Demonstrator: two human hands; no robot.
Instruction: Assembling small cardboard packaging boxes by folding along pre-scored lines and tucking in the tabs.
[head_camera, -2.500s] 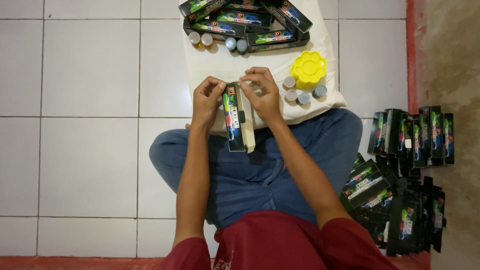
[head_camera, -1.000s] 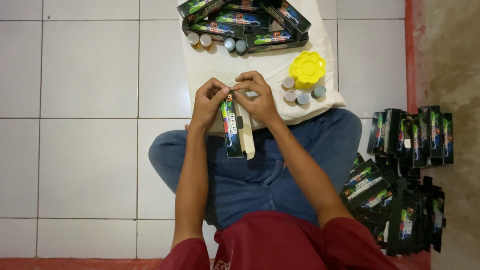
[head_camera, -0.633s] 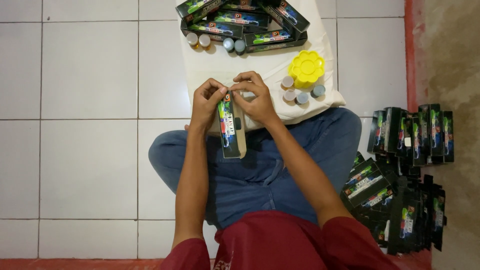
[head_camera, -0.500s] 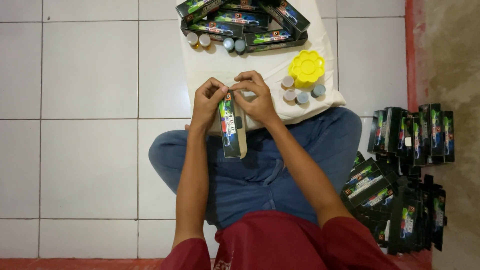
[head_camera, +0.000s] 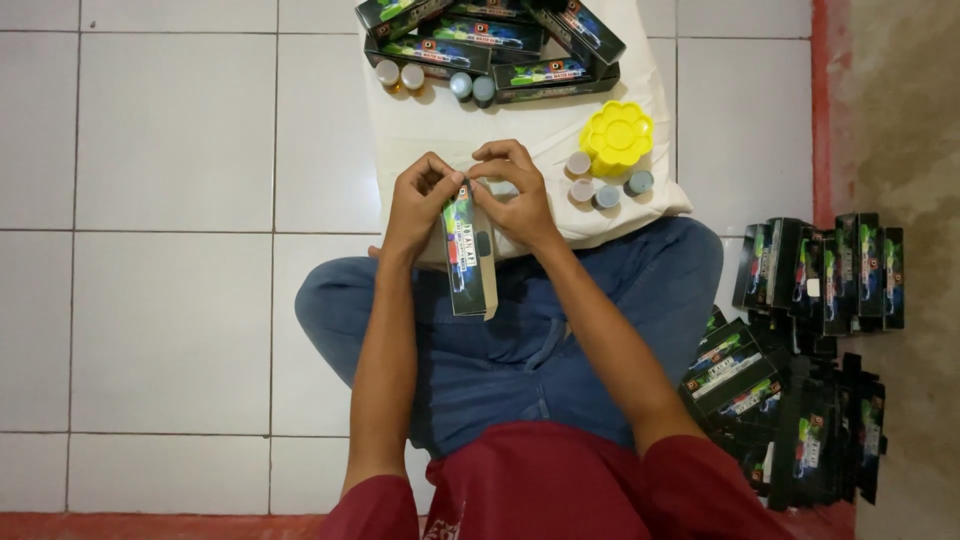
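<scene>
— Two hands on one thing, is that right?

— Yes. Both meet at the top end of a long dark carton (head_camera: 468, 262) with a green and colourful print. It hangs lengthways over the person's lap, its far end up between the hands and its near end pointing back toward the body, tilted slightly.

— How does the left hand (head_camera: 418, 200) hold it?

— Fingers curled in tight, thumb and fingertips pinched on the upper left edge of the carton. It is closed on the box, not spread.

— And the right hand (head_camera: 515, 195)?

— Also closed down. Its fingers bend over the top right corner, where a pale flap seems to sit; whether the flap is tucked in or loose is too small to tell. The two thumbs nearly touch above the carton's end.

— What lies around it?

— Just beyond the hands is a white cloth (head_camera: 520, 115) spread on the tiled floor (head_camera: 170, 130). On it, near the right hand, a yellow flower-shaped palette (head_camera: 615, 137) with a few small capped pots (head_camera: 592, 188) just beside it. Further off, a row of more small pots (head_camera: 432, 80) and a heap of similar cartons (head_camera: 490, 35) at the cloth's far edge.

— Anything to the side?

— A large stack of dark cartons (head_camera: 800, 350) on the floor at the person's right, well apart from the hands.
</scene>
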